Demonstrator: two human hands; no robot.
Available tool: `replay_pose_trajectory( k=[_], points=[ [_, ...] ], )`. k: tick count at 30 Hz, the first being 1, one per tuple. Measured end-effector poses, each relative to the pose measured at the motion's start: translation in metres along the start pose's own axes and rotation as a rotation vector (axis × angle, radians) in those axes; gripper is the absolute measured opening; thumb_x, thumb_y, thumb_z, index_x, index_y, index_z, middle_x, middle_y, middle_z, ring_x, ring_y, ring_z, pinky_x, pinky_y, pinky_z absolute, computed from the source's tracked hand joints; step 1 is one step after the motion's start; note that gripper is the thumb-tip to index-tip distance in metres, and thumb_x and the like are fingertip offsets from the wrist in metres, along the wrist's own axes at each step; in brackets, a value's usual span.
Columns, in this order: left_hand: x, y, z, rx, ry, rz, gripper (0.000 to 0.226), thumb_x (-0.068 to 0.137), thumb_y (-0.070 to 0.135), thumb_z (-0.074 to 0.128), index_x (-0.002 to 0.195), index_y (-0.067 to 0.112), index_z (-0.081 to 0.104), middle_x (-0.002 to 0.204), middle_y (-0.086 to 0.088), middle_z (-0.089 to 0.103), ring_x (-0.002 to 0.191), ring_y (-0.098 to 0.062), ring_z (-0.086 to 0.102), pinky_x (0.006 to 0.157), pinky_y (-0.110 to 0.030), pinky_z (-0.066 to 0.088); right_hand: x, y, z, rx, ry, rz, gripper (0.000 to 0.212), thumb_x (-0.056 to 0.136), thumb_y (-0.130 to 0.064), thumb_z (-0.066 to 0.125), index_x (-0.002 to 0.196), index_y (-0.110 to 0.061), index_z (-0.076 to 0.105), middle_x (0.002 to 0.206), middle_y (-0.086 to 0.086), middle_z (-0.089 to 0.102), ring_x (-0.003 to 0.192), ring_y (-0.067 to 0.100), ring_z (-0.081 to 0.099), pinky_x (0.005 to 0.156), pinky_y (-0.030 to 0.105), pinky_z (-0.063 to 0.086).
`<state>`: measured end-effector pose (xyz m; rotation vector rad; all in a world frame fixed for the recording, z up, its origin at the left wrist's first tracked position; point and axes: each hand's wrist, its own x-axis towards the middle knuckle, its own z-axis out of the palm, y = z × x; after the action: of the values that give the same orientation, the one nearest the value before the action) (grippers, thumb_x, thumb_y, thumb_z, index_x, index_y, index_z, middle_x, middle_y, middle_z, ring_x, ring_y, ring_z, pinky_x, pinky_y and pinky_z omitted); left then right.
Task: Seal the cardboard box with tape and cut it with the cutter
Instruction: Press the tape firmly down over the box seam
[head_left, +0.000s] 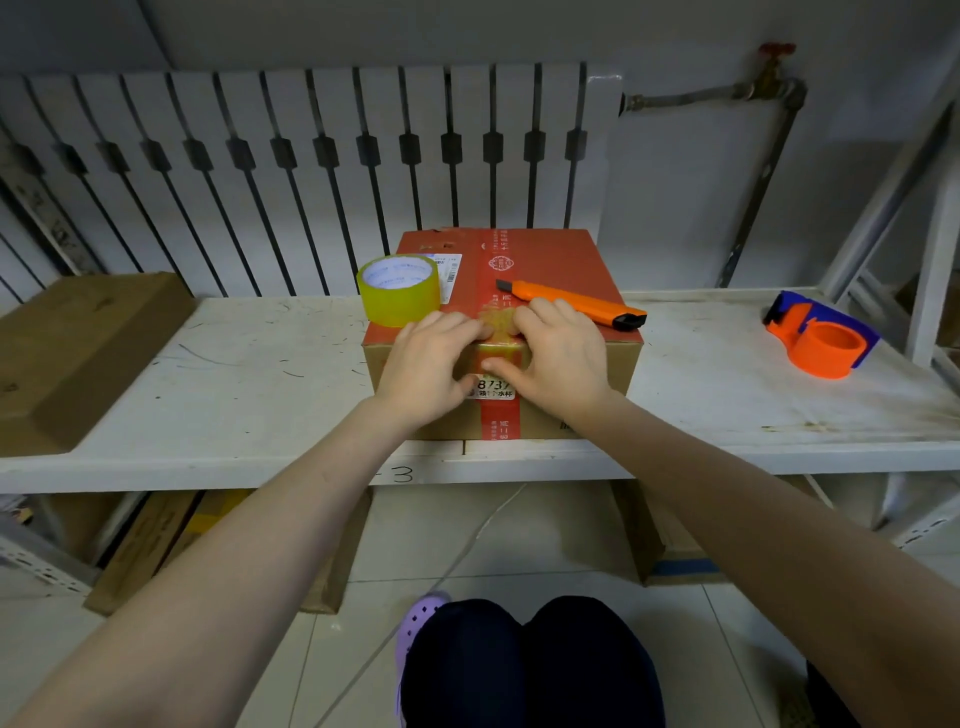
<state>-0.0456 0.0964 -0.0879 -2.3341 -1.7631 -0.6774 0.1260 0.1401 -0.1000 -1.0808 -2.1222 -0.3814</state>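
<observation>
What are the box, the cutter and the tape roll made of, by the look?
Box: corrugated cardboard, brown matte sides, top printed red. Cutter: likely plastic body, glossy orange with a black end cap; grey tip looks like metal. Tape roll: translucent yellowish film, shiny, on a white printed core, probably card.

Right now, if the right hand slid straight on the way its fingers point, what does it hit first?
Probably the left hand: the right hand points leftward across the box edge, fingertips nearly meeting. The yellow tape roll lies beyond; depth unclear.
</observation>
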Motion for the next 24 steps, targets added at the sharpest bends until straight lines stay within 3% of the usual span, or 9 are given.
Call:
replay_pose_trajectory(
  k=[6,9,12,19,24],
  points=[
    [0.003,0.000,-0.008,-0.001,-0.063,0.017,0.044,0.078,0.032,0.064,0.120,0.023,0.057,0.127,0.003,0.059,0.119,-0.022,0.050,0.097,-0.040,0.039,-0.002,0.002,0.007,-0.090,0.014,-0.063,0.050,0.068,-0.053,0.073,0.091,-0.013,0.054,0.089,0.005,0.057,0.081,0.023,0.053,0.066,0.032,0.038],
    [0.006,0.005,-0.007,-0.008,-0.030,-0.021,0.032,0.082,0.039,0.057,0.110,0.023,0.059,0.115,0.003,0.065,0.109,-0.022,0.056,0.088,-0.038,0.044,-0.002,0.001,0.005,-0.124,-0.039,-0.104,0.054,0.062,-0.048,0.079,0.093,-0.012,0.054,0.091,0.006,0.058,0.081,0.024,0.055,0.067,0.032,0.041],
    [0.015,0.011,-0.009,0.045,-0.014,-0.036,0.036,0.081,0.049,0.056,0.100,0.020,0.061,0.097,0.000,0.069,0.092,-0.022,0.061,0.076,-0.037,0.049,-0.005,0.008,-0.001,-0.191,-0.109,-0.153,0.063,0.051,-0.047,0.086,0.094,-0.013,0.055,0.094,0.005,0.060,0.085,0.024,0.057,0.070,0.032,0.044],
    [0.016,0.011,0.000,0.108,-0.014,-0.033,0.054,0.075,0.048,0.068,0.120,0.021,0.056,0.108,-0.001,0.060,0.105,-0.023,0.053,0.084,-0.038,0.045,-0.002,0.018,-0.006,-0.126,-0.093,-0.165,0.053,0.060,-0.047,0.082,0.094,-0.015,0.056,0.094,0.003,0.060,0.085,0.023,0.056,0.072,0.033,0.040],
    [0.016,0.009,-0.004,0.189,-0.056,0.002,0.055,0.074,0.043,0.071,0.121,0.023,0.051,0.115,0.003,0.056,0.111,-0.021,0.048,0.090,-0.037,0.035,-0.002,0.020,-0.008,-0.180,-0.122,-0.212,0.062,0.054,-0.048,0.084,0.095,-0.014,0.053,0.094,0.004,0.059,0.085,0.024,0.056,0.072,0.034,0.042]
  ],
)
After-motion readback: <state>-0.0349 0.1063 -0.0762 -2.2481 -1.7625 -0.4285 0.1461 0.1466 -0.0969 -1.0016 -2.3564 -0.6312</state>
